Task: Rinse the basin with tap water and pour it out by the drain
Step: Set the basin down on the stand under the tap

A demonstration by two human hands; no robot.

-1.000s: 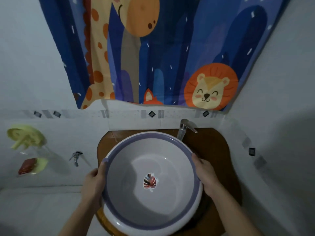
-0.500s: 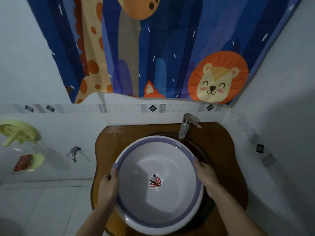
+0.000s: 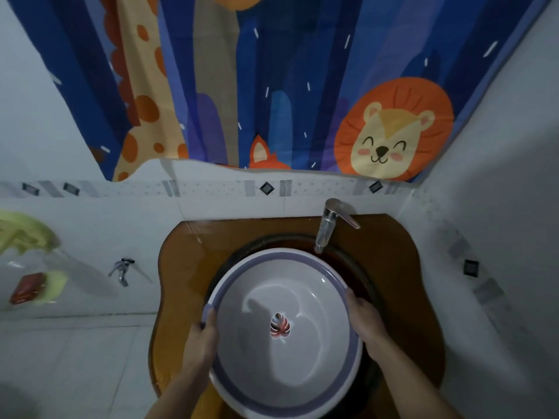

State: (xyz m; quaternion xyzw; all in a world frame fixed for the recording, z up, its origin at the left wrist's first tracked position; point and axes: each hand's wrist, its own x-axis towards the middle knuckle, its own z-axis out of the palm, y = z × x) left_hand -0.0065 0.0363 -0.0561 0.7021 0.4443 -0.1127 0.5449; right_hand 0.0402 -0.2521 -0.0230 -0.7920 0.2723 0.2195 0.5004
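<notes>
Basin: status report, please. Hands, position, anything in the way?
Hands: left hand grips left rim, right hand grips right rim. Thing: basin over sink, far rim at tap spout, no stream visible. Nothing blocking.

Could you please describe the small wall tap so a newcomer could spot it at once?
Find the brown counter around the sink, then look at the white tiled wall to its left. A small metal tap juts from that wall. Unlike the tall chrome faucet standing on the counter behind the basin, it is short and wall-mounted.
</notes>
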